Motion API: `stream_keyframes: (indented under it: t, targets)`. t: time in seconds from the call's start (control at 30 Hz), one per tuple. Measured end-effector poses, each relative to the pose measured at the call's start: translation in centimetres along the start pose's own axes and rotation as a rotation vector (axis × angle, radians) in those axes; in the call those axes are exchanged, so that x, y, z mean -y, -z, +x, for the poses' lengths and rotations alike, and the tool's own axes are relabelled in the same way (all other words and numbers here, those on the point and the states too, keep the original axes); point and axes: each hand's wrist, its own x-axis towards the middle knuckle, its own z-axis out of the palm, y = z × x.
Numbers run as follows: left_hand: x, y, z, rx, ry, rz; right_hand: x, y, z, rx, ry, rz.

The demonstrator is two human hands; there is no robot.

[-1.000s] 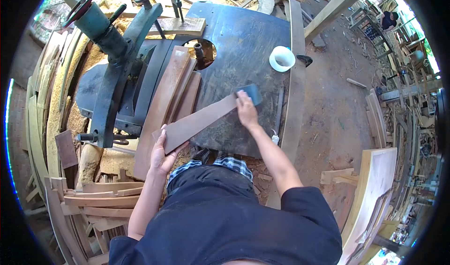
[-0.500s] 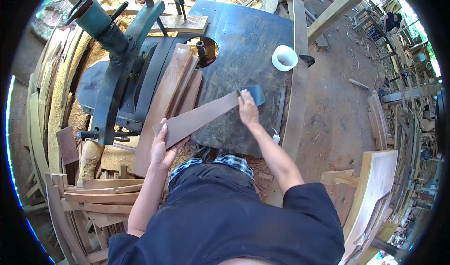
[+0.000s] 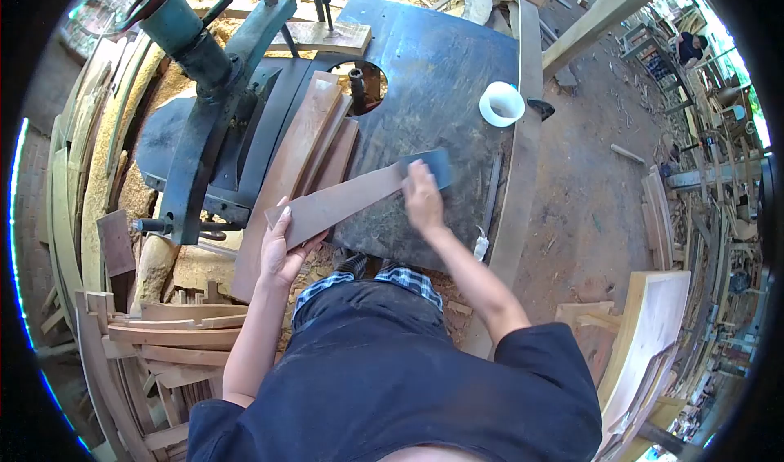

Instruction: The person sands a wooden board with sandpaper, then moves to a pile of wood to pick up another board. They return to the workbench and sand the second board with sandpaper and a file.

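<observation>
A tapered brown wooden board (image 3: 339, 205) slants over the edge of the dark worktable. Its wide near end is gripped by my left hand (image 3: 282, 249), thumb on top and fingers underneath. At the narrow far end, my right hand (image 3: 423, 200) is pressed on a dark blue-grey sheet (image 3: 437, 168) that looks like sandpaper. The sheet lies over the board's tip and sticks out beyond it. Motion blurs the right fingers, and the hand partly covers the sheet.
A white cup-like container (image 3: 501, 104) stands on the worktable (image 3: 441, 62). Left of the board, long wooden pieces (image 3: 302, 135) lie stacked beside a heavy machine (image 3: 212, 94) with a handwheel. A metal spindle (image 3: 356, 86) rises through a table opening. Another person (image 3: 691, 49) is far right.
My right hand and the dark sheet have slid a little left and toward me along the board's end. The left hand keeps its grip; the whole view has shifted slightly.
</observation>
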Motion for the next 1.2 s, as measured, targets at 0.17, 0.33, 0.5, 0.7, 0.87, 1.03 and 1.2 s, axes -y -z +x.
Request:
stream_keyframes:
  t: [0.17,0.33,0.5,0.7,0.87,1.03,1.2]
  targets:
    - [0.0,0.7,-0.2,-0.006,0.035,-0.023,8.1,1.7,-3.5,0.186,0.467,0.217]
    - [0.1,0.7,-0.1,-0.043,0.08,-0.1,-4.7,0.4,1.6,0.042,-0.024,0.067]
    - [-0.2,0.6,0.4,-0.026,0.032,-0.047,1.3,-0.5,-0.5,0.038,0.169,0.046]
    - [-0.2,1.2,0.1,-0.088,0.121,-0.14,5.0,0.6,-1.1,0.176,0.436,0.193]
    - [0.3,1.3,-0.6,-0.039,0.064,-0.095,-4.6,-1.0,2.4,0.042,-0.098,0.138]
    - [0.3,1.5,0.6,-0.083,0.069,-0.127,8.4,0.1,-2.3,0.099,0.408,0.129]
    - [-0.1,1.8,0.9,-0.078,0.155,-0.224,8.6,1.5,-1.5,0.275,0.502,0.17]
